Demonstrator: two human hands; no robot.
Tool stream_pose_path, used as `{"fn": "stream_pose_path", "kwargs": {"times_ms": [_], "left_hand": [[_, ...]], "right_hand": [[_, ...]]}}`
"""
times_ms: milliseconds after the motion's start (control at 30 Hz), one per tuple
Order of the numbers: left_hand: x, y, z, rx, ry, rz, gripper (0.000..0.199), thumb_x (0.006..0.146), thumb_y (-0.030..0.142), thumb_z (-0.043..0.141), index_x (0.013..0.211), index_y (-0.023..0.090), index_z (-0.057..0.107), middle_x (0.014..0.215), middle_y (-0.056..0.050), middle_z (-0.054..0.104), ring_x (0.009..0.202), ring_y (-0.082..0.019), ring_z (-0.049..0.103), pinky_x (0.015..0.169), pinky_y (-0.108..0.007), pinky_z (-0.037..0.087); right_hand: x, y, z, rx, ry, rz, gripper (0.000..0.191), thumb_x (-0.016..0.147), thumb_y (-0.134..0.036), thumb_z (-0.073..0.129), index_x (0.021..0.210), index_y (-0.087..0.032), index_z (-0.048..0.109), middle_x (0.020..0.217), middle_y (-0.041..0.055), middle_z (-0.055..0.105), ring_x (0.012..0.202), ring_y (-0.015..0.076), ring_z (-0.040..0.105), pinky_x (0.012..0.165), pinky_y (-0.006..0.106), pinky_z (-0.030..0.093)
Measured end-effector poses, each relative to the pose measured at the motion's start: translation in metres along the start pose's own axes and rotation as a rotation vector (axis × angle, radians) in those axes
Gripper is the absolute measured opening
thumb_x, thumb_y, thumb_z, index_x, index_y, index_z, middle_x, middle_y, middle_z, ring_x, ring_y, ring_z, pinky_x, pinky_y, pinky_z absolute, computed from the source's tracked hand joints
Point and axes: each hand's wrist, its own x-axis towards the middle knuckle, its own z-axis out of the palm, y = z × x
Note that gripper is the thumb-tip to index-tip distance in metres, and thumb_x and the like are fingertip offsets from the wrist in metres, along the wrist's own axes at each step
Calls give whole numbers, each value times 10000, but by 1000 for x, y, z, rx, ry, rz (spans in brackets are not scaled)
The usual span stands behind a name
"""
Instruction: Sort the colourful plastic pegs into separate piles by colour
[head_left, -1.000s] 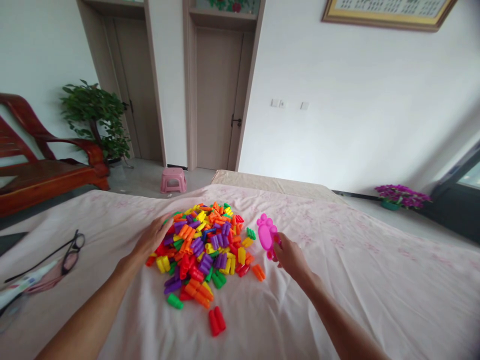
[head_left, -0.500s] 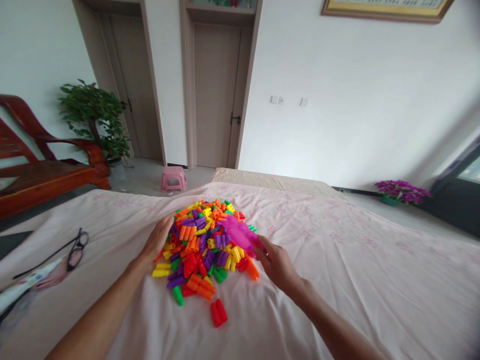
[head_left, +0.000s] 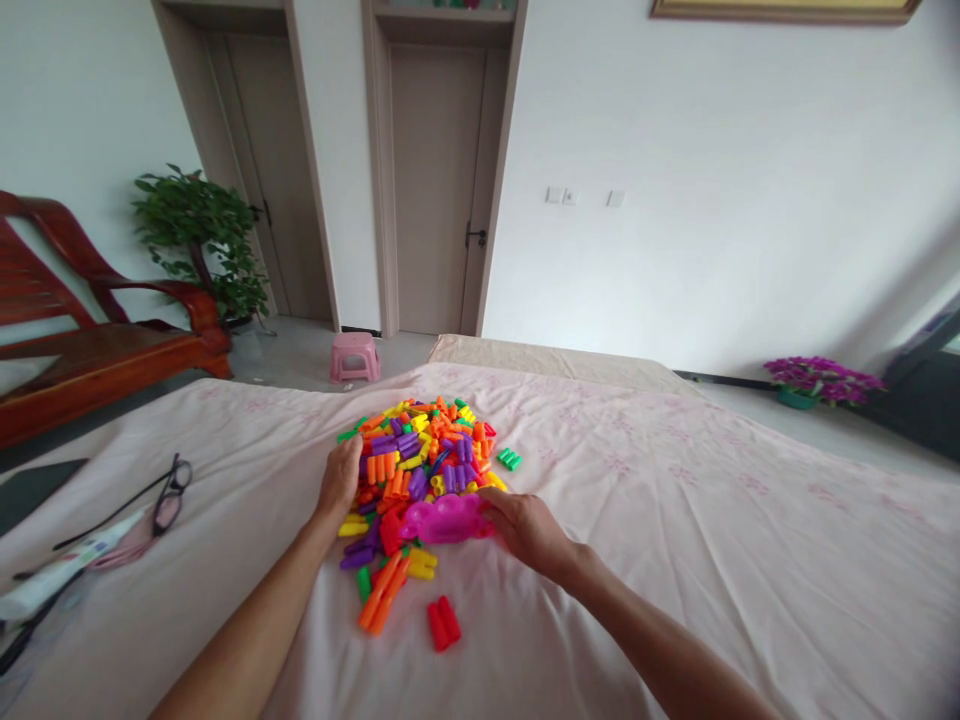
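My right grip [head_left: 529,530] pinches scalloped magenta plastic dish [head_left: 446,520], long axis leftward at multicoloured plastic-tube heap [head_left: 406,444]; left grip [head_left: 341,478] by heap's left edge, can't tell closure.

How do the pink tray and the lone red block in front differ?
The pink tray is in the right hand; the red block lies on the sheet. The tray is larger and wavy-edged; the block is two tubes side by side. Both are brightly coloured.

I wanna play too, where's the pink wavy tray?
In the head view, the pink wavy tray is below centre, in the right hand, at the near side of the coloured block pile.
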Motion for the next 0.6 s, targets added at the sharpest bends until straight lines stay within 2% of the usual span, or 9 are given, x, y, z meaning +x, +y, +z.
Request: {"fn": "stream_pose_path", "kwargs": {"times_ms": [100, 167, 267, 367, 467, 600], "left_hand": [[0, 7, 4, -31, 1, 22, 502, 899, 487, 314, 1011, 152, 671, 1061, -126, 702, 1064, -248, 609, 1022, -426, 438], [-4, 10, 5, -49, 17, 16, 488, 898, 468, 323, 1049, 153, 664, 1133, -128, 681, 1134, -249, 578, 1066, -432, 398], [-11, 10, 5, -72, 33, -18, 477, 892, 461, 347, 1096, 153, 648, 1212, -132, 648, 1206, -254, 536, 1103, -440, 355], [-14, 8, 4, -92, 39, -44, 476, 882, 470, 369, 1121, 155, 634, 1244, -131, 630, 1223, -252, 523, 1115, -436, 342], [-14, 7, 6, -96, 50, -49, 472, 883, 475, 374, 1112, 155, 635, 1237, -130, 633, 1221, -253, 520, 1122, -436, 332], [-14, 11, 11, -84, 66, -39, 490, 913, 468, 318, 1088, 154, 649, 1167, -127, 667, 1173, -252, 552, 1091, -435, 371]], "right_hand": [[-2, 3, -3, 56, 101, 32, 284, 988, -315, 430, 1179, -201, 606, 941, 62, 734, 805, 179, 687, 690, 228, 430], [-12, -4, -9, 135, 90, 17, 261, 993, -319, 419, 1113, -193, 613, 897, 48, 727, 768, 161, 672, 677, 220, 430], [-31, -22, -20, 264, -95, -82, 222, 992, -284, 415, 986, -199, 621, 842, 18, 716, 741, 132, 653, 667, 196, 432], [-43, -38, -20, 286, -232, -185, 212, 982, -235, 415, 993, -208, 625, 881, 17, 721, 774, 123, 661, 697, 187, 440], [-35, -41, -10, 178, -186, -186, 222, 975, -226, 419, 1042, -215, 631, 903, 31, 727, 798, 139, 669, 703, 198, 435], [-5, -23, 3, 16, -41, -58, 235, 971, -242, 432, 1055, -220, 651, 889, 41, 731, 795, 163, 674, 682, 216, 418]]}}
